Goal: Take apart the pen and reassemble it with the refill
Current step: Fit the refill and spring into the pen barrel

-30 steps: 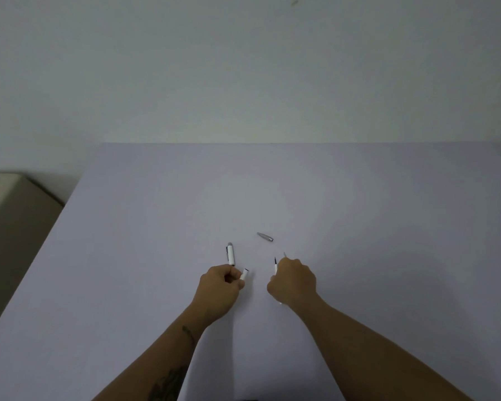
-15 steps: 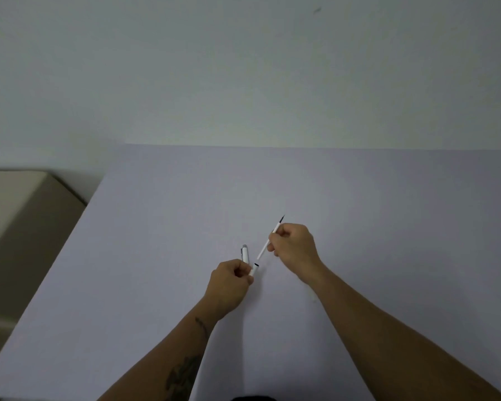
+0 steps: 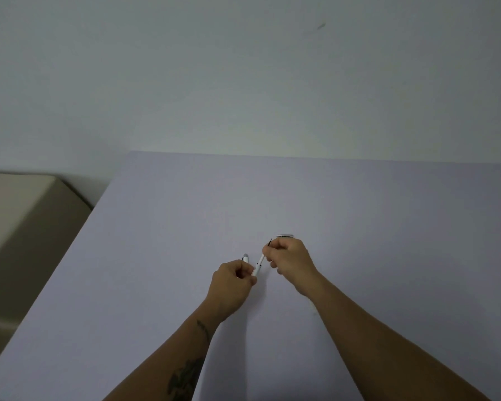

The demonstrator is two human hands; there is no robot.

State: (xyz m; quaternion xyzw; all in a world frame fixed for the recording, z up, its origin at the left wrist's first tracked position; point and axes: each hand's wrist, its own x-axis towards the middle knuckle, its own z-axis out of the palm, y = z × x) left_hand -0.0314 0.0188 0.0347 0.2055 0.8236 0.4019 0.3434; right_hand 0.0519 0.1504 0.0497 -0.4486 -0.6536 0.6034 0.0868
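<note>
My left hand (image 3: 232,277) is closed around the white pen barrel (image 3: 255,270), whose open end pokes out between thumb and fingers. A silver-tipped end (image 3: 245,258) shows above the fist. My right hand (image 3: 289,257) pinches the thin white refill (image 3: 262,258); its dark tip (image 3: 269,242) points up and away, and its lower end meets the barrel's mouth. A small silver metal tip piece (image 3: 284,235) lies on the table just behind my right hand, partly hidden by it.
The pale lavender table (image 3: 359,212) runs to a white wall at the back. A beige cushioned seat (image 3: 21,215) stands off the table's left edge.
My right hand has drawn closer to my left, so less of the refill shows between them. The silver tip piece now shows behind my right hand.
</note>
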